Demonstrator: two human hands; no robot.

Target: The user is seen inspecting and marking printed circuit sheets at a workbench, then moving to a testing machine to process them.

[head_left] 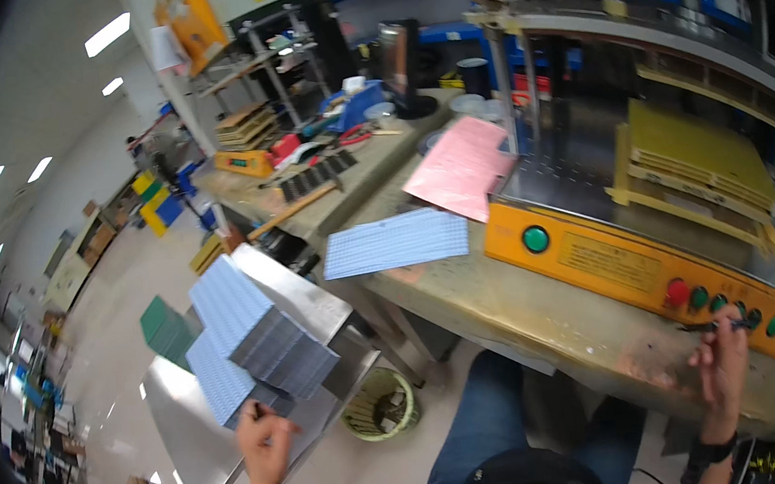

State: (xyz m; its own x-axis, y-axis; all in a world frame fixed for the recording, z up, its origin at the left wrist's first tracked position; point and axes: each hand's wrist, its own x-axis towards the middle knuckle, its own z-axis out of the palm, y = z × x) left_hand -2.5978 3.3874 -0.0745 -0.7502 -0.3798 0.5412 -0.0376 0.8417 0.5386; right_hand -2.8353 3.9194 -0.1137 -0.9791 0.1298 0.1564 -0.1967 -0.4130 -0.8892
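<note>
My left hand (265, 441) reaches to the near edge of a tall stack of pale blue perforated sheets (258, 332) on a steel trolley (311, 296); its fingertips touch the lowest sheets. My right hand (723, 364) is at the workbench's front edge, pinching a thin dark tool (717, 327) just below the orange control panel (627, 274) of a press machine. One loose blue sheet (395, 242) lies flat on the bench (514, 309), and a pink sheet (461, 171) lies behind it.
The press holds a yellow fixture (695, 162) inside its opening. A green wire bin (382, 405) stands on the floor under the trolley's edge. Tools, a hammer (295, 210) and boxes clutter the far bench. Green stacked sheets (167, 330) sit left of the trolley.
</note>
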